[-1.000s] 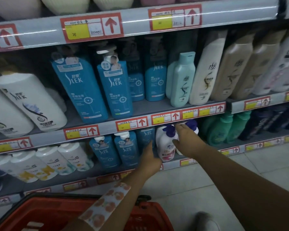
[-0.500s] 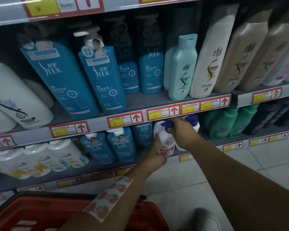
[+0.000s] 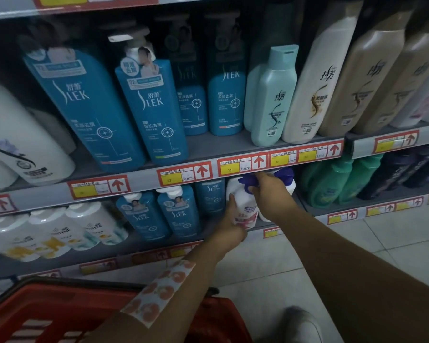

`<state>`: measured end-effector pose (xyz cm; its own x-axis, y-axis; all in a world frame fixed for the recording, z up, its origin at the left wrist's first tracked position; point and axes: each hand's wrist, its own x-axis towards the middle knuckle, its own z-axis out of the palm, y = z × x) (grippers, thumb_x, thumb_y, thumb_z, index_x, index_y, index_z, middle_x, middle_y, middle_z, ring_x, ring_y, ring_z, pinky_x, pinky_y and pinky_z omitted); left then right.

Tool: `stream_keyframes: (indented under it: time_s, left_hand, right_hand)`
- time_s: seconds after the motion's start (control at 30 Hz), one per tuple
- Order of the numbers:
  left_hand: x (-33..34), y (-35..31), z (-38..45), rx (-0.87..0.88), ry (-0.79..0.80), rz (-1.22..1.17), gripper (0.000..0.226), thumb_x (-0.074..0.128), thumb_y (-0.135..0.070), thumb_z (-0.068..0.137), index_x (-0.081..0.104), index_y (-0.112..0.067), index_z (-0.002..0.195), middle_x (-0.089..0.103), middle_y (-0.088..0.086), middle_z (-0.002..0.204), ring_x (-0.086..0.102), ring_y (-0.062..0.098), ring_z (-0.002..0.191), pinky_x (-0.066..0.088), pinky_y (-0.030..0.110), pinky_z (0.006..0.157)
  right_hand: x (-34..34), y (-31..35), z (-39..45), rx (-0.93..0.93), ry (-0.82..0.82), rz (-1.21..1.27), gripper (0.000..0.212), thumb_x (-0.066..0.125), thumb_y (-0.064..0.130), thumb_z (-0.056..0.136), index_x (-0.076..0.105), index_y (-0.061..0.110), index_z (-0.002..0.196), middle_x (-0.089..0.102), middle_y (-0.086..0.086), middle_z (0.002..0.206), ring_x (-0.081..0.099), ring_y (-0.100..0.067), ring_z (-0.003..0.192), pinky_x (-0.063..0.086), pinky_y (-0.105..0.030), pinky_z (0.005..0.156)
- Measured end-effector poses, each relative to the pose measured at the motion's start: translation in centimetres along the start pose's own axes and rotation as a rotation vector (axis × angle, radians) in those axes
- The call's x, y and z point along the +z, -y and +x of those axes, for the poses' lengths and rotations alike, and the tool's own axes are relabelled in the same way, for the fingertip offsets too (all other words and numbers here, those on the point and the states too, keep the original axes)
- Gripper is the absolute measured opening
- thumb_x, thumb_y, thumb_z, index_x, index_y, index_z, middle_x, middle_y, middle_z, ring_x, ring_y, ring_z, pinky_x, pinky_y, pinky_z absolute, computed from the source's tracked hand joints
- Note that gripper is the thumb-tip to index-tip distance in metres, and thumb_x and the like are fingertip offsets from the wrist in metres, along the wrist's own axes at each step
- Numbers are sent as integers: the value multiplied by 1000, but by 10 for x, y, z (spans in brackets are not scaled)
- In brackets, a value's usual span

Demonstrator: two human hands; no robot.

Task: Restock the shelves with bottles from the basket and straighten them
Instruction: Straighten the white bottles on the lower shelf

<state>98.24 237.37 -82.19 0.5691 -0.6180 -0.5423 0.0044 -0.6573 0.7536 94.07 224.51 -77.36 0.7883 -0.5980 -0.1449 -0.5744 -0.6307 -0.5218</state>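
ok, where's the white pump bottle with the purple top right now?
Head view, centre: the white pump bottle stands on the lower shelf, right of the small blue SLEK bottles, gripped by the left hand and right hand.

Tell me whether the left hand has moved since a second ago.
Yes. The left hand shifted right from the blue SLEK bottles onto the white pump bottle.

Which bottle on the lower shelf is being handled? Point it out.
The white bottle with the blue pump: left hand grips its body, right hand its pump. Its twin behind and the blue SLEK bottles stand untouched.
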Motion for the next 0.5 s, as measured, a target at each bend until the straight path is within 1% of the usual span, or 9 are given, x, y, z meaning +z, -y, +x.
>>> stream_keyframes:
  time_s: [0.1, 0.17, 0.2, 0.23, 0.3, 0.33, 0.4, 0.43, 0.5]
  left_hand:
    - [-2, 1, 1, 17, 4, 10, 112, 63, 5, 87, -6, -51, 155, 40, -2, 150, 49, 23, 122, 53, 43, 97]
    - [2, 1, 1, 36, -10, 5, 103, 62, 0, 92, -3, -49, 156, 40, -3, 150, 48, 23, 124, 50, 39, 96]
    - [5, 2, 0, 45, -34, -24, 97, 61, -4, 94, 2, -48, 156, 41, -5, 150, 48, 24, 127, 48, 39, 99]
    - [8, 3, -2, 59, -84, -55, 89, 62, -8, 95, 10, -46, 157, 43, -5, 150, 49, 25, 129, 47, 42, 103]
    - [14, 10, -5, 128, -251, -81, 71, 68, -12, 93, 35, -37, 151, 52, -5, 145, 51, 24, 132, 47, 48, 107]
    - [17, 13, -7, 179, -334, -59, 65, 71, -9, 89, 45, -32, 144, 56, -5, 142, 53, 23, 131, 49, 47, 107]
    - [22, 13, -14, 275, -433, 3, 56, 71, -1, 85, 55, -23, 134, 60, -2, 136, 56, 21, 127, 51, 41, 104]
    - [25, 10, -18, 322, -442, 33, 52, 68, 0, 86, 57, -20, 132, 60, 0, 135, 56, 22, 126, 50, 37, 105]
    - [31, -3, -27, 373, -371, 92, 55, 65, 0, 88, 53, -22, 136, 54, -1, 141, 51, 22, 132, 43, 30, 107]
  right_hand:
    - [-3, 1, -3, -1, 26, 32, 44, 55, 12, 102, 44, 16, 144, 56, -12, 136, 55, -31, 122, 43, -38, 105]
    - [-8, -2, -7, -20, 27, 48, 44, 59, 13, 100, 47, 16, 142, 58, -10, 136, 56, -31, 123, 43, -37, 103]
    - [-13, -5, -10, -34, 23, 52, 43, 61, 14, 99, 50, 15, 140, 60, -9, 135, 57, -30, 123, 43, -37, 102]
    - [-18, -9, -13, -51, 18, 49, 41, 63, 14, 97, 53, 14, 138, 62, -8, 133, 58, -30, 122, 44, -37, 101]
    - [-29, -17, -19, -82, -4, 25, 38, 63, 11, 96, 59, 14, 134, 66, -7, 130, 59, -30, 120, 45, -36, 100]
    - [-34, -23, -22, -82, -25, 13, 37, 63, 9, 96, 63, 15, 132, 67, -6, 128, 61, -29, 117, 47, -35, 98]
    - [-43, -37, -28, -50, -85, 2, 29, 61, 6, 93, 72, 15, 119, 71, -6, 116, 66, -27, 103, 51, -32, 89]
    - [-46, -46, -30, -21, -120, 14, 24, 61, 6, 91, 75, 14, 109, 73, -8, 107, 68, -27, 95, 52, -32, 84]
    - [-53, -60, -32, 52, -178, 53, 17, 60, 6, 89, 75, 11, 97, 74, -10, 94, 67, -28, 85, 52, -33, 77]
